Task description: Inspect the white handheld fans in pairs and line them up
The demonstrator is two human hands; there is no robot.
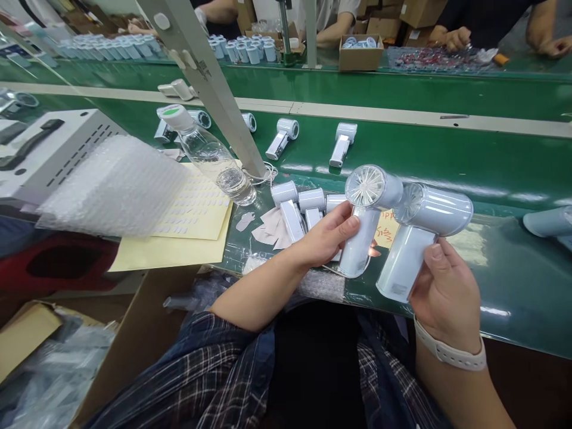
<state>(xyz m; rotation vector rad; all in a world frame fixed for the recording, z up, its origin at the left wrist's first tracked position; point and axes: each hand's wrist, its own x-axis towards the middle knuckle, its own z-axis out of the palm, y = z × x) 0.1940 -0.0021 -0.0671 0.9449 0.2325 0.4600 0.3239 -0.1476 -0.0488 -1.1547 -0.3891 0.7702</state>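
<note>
**Two fans up, one per hand**

While both grilles face the camera, left hand point(328, 235) wraps the left fan point(366, 214) handle; right hand point(444, 292) clasps the right fan point(422, 235) at 3 o'clock, prob. for side-by-side viewing. More fans point(297, 205) lie on the belt point(447, 161) at 9 o'clock, w/ a bottle point(210, 155) beyond.

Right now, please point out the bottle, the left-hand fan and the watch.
bottle point(210, 156), head view, on its clear body.
left-hand fan point(363, 238), head view, on its handle.
watch point(449, 353), head view, on its white strap.
</note>
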